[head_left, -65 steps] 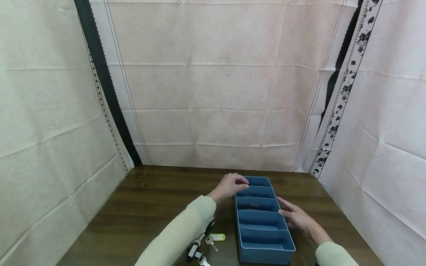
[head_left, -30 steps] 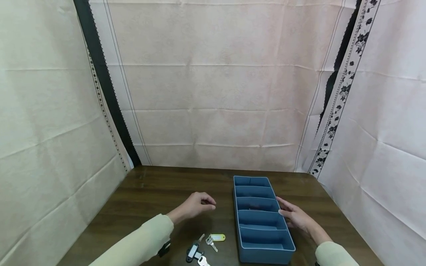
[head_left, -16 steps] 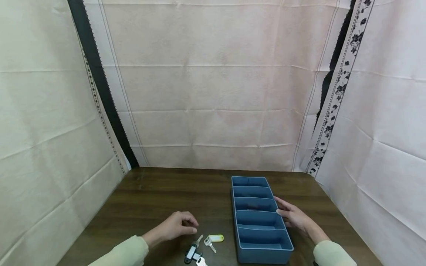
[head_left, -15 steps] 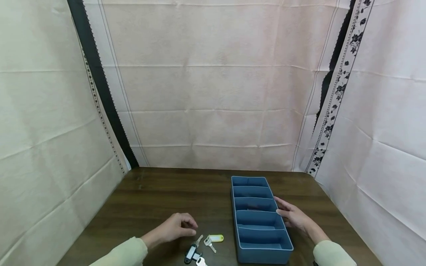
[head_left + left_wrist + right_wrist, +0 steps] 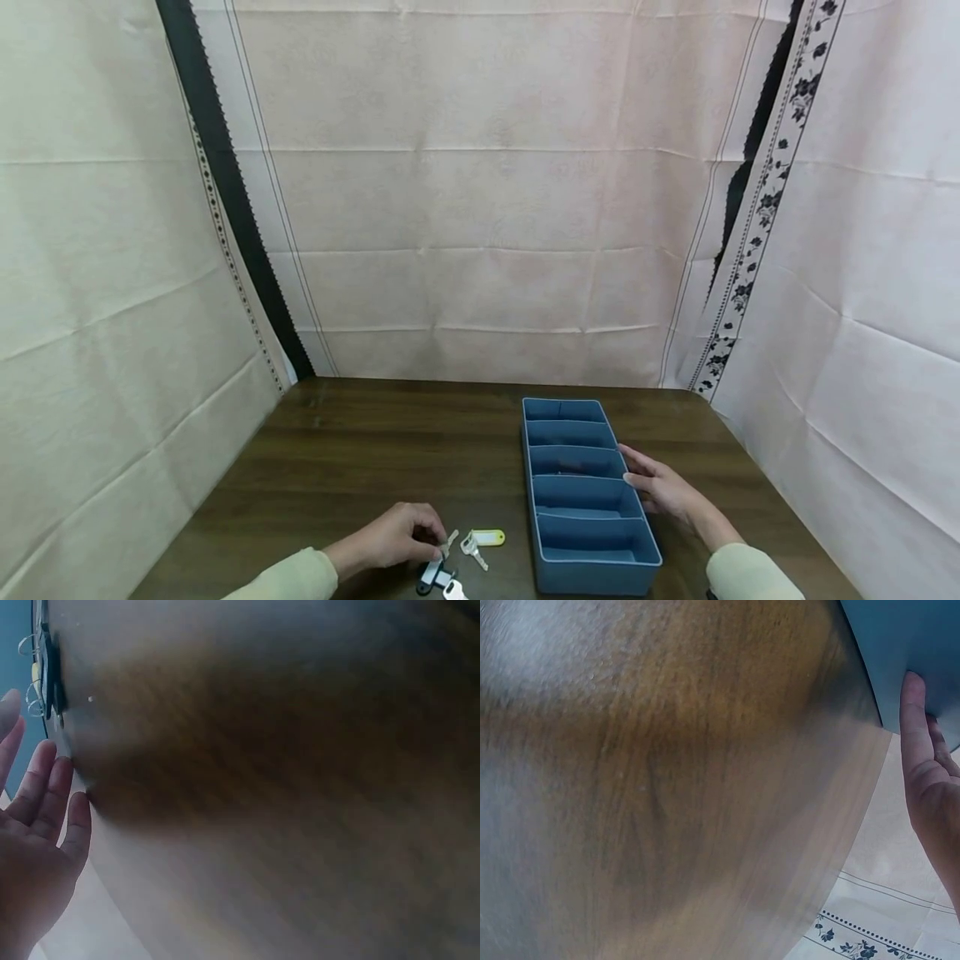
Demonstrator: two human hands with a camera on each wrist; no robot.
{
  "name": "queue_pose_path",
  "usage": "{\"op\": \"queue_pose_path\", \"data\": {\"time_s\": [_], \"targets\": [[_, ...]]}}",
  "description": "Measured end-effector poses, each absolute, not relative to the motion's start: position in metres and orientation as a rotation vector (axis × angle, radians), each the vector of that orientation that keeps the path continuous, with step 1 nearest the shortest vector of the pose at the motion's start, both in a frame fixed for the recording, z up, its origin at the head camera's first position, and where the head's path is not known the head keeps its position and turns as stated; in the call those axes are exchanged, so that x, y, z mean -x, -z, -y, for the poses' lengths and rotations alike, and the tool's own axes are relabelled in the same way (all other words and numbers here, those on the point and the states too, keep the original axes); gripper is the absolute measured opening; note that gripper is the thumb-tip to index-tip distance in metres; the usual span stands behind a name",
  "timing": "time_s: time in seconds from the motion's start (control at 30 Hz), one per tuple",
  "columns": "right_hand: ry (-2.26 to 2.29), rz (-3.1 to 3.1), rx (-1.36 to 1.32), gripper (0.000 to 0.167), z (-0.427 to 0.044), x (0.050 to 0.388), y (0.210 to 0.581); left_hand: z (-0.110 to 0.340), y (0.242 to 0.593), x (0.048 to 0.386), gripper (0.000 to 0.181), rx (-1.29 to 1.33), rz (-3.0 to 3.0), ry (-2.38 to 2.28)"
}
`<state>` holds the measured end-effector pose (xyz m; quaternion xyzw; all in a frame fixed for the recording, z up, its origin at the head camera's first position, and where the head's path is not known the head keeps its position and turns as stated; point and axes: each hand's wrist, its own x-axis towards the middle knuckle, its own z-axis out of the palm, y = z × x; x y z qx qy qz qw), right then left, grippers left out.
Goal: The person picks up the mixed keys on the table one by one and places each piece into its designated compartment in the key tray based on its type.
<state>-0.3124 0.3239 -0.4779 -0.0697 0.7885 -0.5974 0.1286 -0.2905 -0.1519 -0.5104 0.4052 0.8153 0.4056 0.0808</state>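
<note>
A blue box with several compartments in a row stands on the brown table. My right hand rests against its right side; in the right wrist view the straight index finger touches the outer wall. My left hand is low over a key with a black tag, thumb and fingertips right by its blade. The left wrist view shows these fingers loosely bent, the keys just beyond them. Close by lie a key with a yellow tag and another silver key.
Something small and dark sits in the box's middle compartment, too dim to make out. Pale cloth curtains hang behind the table and on both sides. The table's far edge meets the back curtain.
From the far end of the box, my left hand has come back leftward and down to the black-tagged key. My right hand stays at the box's side.
</note>
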Motion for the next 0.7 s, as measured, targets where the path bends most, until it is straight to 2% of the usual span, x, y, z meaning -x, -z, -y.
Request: {"op": "queue_pose_path", "data": {"time_s": [0.23, 0.7], "targets": [[1.743, -2.306, 0.193, 0.060, -0.3235, 0.3121, 0.4797, 0.1515, 0.5115, 0.2904, 0.006, -1.366, -2.500, -1.076], [1.740, -2.290, 0.204, 0.060, -0.3254, 0.3142, 0.4808, 0.1493, 0.5126, 0.2923, 0.004, -1.413, -2.590, -0.881]]}}
